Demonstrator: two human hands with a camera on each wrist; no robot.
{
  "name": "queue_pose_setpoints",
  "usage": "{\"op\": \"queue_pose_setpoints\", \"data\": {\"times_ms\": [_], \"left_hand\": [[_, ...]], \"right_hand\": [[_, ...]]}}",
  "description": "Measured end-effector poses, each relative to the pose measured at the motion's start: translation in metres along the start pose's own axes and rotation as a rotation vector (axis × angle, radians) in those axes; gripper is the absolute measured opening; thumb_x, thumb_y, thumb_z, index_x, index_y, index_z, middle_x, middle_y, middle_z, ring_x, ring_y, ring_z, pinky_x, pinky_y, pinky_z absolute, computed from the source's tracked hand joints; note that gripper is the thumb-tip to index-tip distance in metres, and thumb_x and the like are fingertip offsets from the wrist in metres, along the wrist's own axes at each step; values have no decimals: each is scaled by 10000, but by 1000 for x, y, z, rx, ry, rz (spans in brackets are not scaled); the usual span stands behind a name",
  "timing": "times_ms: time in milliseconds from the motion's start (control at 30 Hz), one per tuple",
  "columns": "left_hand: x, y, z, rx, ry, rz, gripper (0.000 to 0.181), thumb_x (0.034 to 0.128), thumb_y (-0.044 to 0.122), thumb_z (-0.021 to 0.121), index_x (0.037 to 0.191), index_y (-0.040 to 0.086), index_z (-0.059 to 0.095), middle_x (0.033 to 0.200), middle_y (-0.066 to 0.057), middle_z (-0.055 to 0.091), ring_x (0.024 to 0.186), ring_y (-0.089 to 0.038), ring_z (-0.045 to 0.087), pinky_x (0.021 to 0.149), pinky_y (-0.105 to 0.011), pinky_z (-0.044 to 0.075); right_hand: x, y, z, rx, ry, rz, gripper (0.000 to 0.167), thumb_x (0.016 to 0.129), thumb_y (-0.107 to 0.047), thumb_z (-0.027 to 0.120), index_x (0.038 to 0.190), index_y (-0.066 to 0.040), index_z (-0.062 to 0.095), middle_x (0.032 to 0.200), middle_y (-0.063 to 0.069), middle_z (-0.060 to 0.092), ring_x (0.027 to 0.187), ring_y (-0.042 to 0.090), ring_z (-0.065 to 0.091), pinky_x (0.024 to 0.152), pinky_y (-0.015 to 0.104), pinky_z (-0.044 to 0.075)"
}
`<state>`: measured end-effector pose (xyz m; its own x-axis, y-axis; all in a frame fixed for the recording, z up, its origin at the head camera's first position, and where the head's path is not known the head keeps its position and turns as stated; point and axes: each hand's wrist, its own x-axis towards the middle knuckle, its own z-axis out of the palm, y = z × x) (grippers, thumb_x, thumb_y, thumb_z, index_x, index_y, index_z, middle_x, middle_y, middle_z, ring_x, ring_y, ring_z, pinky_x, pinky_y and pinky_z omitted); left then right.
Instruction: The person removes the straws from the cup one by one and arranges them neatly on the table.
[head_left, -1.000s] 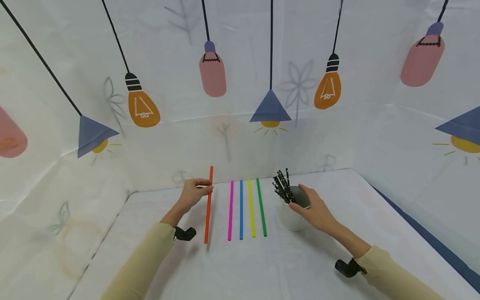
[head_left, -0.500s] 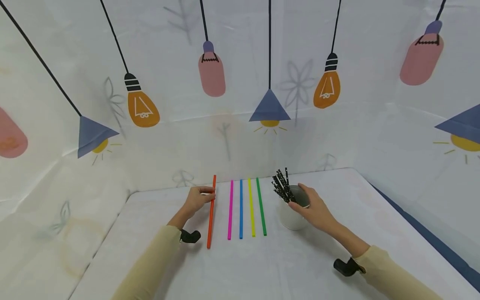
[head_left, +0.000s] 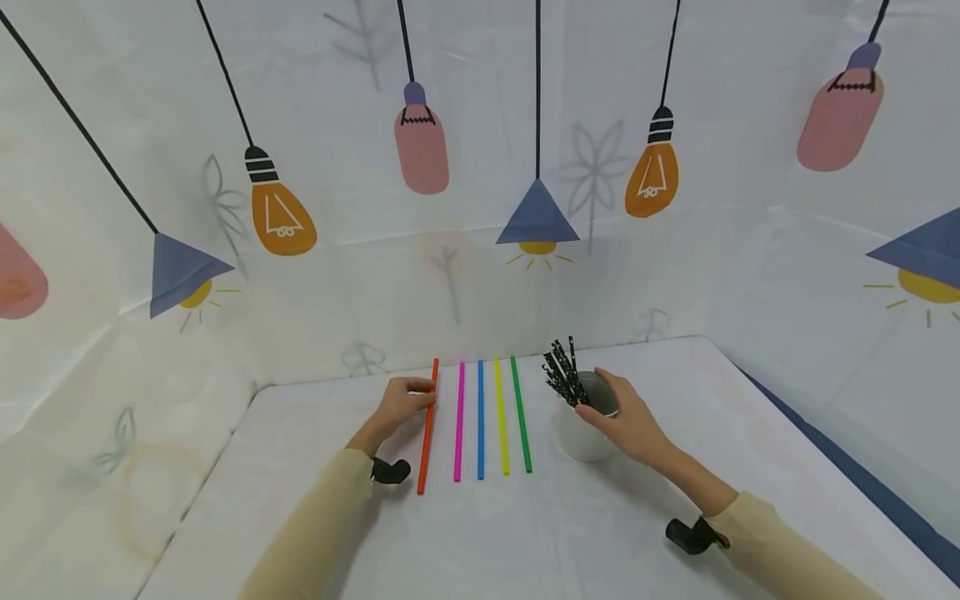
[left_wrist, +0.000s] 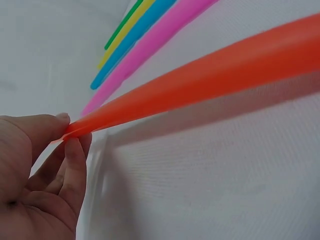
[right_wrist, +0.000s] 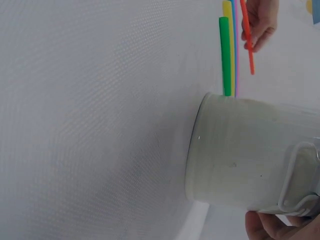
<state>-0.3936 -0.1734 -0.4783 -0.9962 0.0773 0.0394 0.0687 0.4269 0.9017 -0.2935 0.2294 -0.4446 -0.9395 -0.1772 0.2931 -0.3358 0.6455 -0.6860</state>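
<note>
My left hand (head_left: 400,402) pinches an orange straw (head_left: 427,446) near its far end, between thumb and fingers. In the left wrist view the orange straw (left_wrist: 210,80) casts a shadow below itself, just off the cloth. To its right, a pink straw (head_left: 460,425), a blue straw (head_left: 481,421), a yellow straw (head_left: 502,421) and a green straw (head_left: 521,417) lie side by side. My right hand (head_left: 633,421) grips the rim of a pale cup (head_left: 579,437), which stands upright. Several black straws with white specks (head_left: 564,375) lean inside it. The right wrist view shows the cup's handle (right_wrist: 297,175).
A white cloth (head_left: 525,542) covers the table. Behind it rises a white backdrop (head_left: 337,317) printed with hanging lamps. A dark blue strip (head_left: 847,467) runs along the table's right edge.
My left hand has moved right and toward me, lowering the orange straw closer to the pink one. My right hand and the cup have stayed in place.
</note>
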Motion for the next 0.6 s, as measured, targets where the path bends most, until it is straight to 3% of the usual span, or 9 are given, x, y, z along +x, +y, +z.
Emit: {"op": "queue_pose_setpoints", "data": {"times_ms": [233,600], "left_hand": [[10,-10,6,37,2,-10,220,868,103,735,1074,27,734,1041,-98,678,842,-197,606,666,-297,526],[13,-5,14,58,22,-14,222,871,83,723,1071,-14,711,996,-114,682,761,-180,641,658,-304,534]], "right_hand": [[1,0,0,6,6,-10,818,920,-472,636,1517,-49,271,1485,235,322,1338,431,321,1001,648,316],[0,-1,1,4,13,-16,816,921,-460,639,1515,-37,274,1485,241,322,1338,437,319,998,658,311]]}}
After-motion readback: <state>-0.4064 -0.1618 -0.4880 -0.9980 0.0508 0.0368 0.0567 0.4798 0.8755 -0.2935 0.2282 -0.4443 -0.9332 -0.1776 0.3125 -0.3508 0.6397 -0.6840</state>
